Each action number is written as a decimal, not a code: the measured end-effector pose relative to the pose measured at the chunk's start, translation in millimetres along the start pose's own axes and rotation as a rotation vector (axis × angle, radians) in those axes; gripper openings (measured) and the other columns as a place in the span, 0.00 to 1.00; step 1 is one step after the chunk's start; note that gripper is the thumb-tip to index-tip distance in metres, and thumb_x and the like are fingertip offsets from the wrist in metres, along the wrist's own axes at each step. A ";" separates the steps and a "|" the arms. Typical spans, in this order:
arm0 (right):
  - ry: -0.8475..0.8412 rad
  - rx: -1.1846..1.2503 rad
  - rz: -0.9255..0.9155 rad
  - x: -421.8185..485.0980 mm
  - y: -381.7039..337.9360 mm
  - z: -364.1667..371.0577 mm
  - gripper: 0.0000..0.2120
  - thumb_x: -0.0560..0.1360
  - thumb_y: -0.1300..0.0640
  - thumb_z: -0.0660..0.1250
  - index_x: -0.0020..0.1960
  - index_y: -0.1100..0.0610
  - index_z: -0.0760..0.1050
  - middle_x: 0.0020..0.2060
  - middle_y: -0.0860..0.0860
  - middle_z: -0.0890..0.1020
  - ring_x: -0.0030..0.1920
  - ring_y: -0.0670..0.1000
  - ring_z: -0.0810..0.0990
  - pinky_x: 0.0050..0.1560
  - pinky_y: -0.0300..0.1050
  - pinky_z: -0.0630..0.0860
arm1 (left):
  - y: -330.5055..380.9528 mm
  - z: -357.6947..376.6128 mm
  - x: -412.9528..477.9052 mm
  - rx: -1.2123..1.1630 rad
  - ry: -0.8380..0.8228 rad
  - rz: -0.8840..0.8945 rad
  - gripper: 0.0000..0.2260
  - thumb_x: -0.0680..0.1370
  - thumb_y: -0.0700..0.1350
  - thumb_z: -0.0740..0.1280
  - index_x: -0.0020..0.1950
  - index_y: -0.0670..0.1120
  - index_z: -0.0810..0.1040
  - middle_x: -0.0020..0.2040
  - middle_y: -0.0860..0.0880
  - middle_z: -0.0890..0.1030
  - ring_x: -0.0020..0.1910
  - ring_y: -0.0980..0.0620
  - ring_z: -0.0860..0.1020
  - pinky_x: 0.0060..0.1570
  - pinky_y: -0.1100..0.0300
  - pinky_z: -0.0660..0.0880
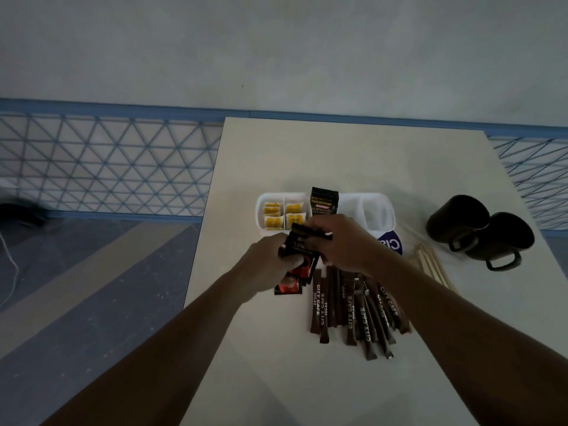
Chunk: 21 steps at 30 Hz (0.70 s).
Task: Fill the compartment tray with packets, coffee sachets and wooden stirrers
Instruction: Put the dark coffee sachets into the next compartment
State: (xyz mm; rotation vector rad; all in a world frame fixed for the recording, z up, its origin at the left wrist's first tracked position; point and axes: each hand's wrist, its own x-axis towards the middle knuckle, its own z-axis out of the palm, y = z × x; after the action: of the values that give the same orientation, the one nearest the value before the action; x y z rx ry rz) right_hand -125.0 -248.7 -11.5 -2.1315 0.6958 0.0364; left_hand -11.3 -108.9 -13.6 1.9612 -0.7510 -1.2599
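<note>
Head view: a white compartment tray [382, 198] sits at the middle of the pale tabletop [338, 155], long side across the frame. Its two left compartments hold yellow packets [284, 215], lying flat in pairs. In the middle compartment black Kopiko Supremo sachets [324, 202] stand upright, their tops above the rim. The two right compartments show only bare white walls.

Just below the tray, both hands meet at the centre of the frame. The left hand [270, 256] has its grip clamped on a stack of coffee sachets [302, 259], black with red print, fingers curled round the stack's lower left side. The right hand [341, 241] pinches a single sachet [309, 233] at the top of that stack, its grip closed on the black wrapper. One more red-and-black sachet [288, 289] lies on the tabletop under the left wrist.

Lower centre, brown City Cafe sugar sticks [356, 315] lie in a loose fan, partly under the right forearm. Wooden stirrers [430, 262] lie in a bundle right of the right wrist. A blue round label [392, 243] peeks out between tray and wrist. Two dark mugs [479, 232] sit touching at the right edge. A blue lattice railing [107, 164] runs behind the tabletop.
</note>
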 end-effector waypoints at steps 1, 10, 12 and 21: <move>0.033 0.017 -0.004 2.4 -1.2 -5.1 0.09 0.79 0.60 0.68 0.58 0.52 0.79 0.39 0.49 0.83 0.28 0.43 0.79 0.31 0.38 0.75 | 4.2 0.4 3.5 -0.038 0.019 -0.001 0.12 0.79 0.43 0.68 0.62 0.46 0.73 0.54 0.47 0.81 0.44 0.46 0.85 0.50 0.46 0.82; 0.205 0.204 0.113 17.6 12.1 -24.1 0.10 0.75 0.63 0.70 0.54 0.52 0.79 0.38 0.52 0.85 0.33 0.53 0.82 0.43 0.59 0.83 | 33.6 15.8 44.2 -0.141 0.168 0.090 0.10 0.80 0.37 0.62 0.61 0.42 0.75 0.56 0.45 0.82 0.48 0.48 0.84 0.51 0.46 0.81; 0.256 0.153 0.138 21.0 15.0 -28.0 0.10 0.73 0.64 0.69 0.52 0.53 0.79 0.38 0.52 0.85 0.34 0.55 0.82 0.41 0.60 0.82 | 39.4 19.0 51.2 -0.110 0.151 0.099 0.12 0.80 0.35 0.62 0.63 0.41 0.75 0.57 0.44 0.81 0.49 0.47 0.84 0.53 0.45 0.80; 0.334 0.002 0.252 39.4 30.6 -46.4 0.08 0.73 0.67 0.66 0.50 0.57 0.78 0.36 0.53 0.83 0.40 0.59 0.82 0.38 0.51 0.81 | 49.4 5.9 78.5 0.331 0.261 0.203 0.29 0.70 0.46 0.76 0.68 0.43 0.71 0.58 0.45 0.78 0.57 0.47 0.76 0.53 0.57 0.73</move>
State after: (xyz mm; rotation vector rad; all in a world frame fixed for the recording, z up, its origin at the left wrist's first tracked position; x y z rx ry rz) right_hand -116.9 -316.2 -15.7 -2.0559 1.1570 -0.1879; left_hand 6.7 -199.9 -18.2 2.1896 -1.0445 -0.7776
